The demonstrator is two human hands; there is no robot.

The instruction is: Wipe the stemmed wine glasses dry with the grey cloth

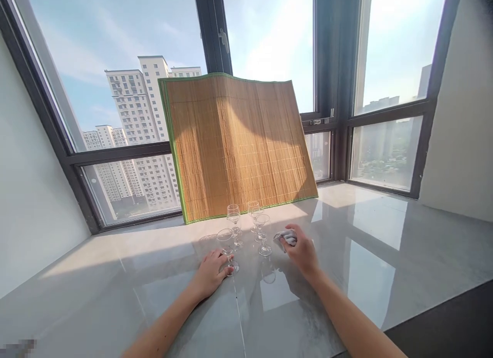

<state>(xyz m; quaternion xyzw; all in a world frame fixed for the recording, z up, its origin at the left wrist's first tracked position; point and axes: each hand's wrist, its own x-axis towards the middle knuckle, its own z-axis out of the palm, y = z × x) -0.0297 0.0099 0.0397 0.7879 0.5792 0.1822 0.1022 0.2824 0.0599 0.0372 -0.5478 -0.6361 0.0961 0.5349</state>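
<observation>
Pinching the near-left glass (225,239) low, about its stem and foot, the fingers of the left hand (210,270) come in from the side, a hold that seems meant to steady it while leaving the bowl untouched. The right hand (302,249) bunches a pale cloth (285,237) between thumb and fingers, beside the near-right glass (263,226) but apart from it; whether the cloth touches the sill (185,301) is hard to tell. That glass stands upright, with the far-left glass (234,217) and far-right glass (253,211) behind, so all four make a close group between the hands, presumably for easy reach. Their feet sit on the glossy sill, which mirrors the near-right one. Beyond, a green-edged mat (239,147) leans back against the window (213,29), its lower edge on the sill, perhaps propped there to screen the bright daylight.
</observation>
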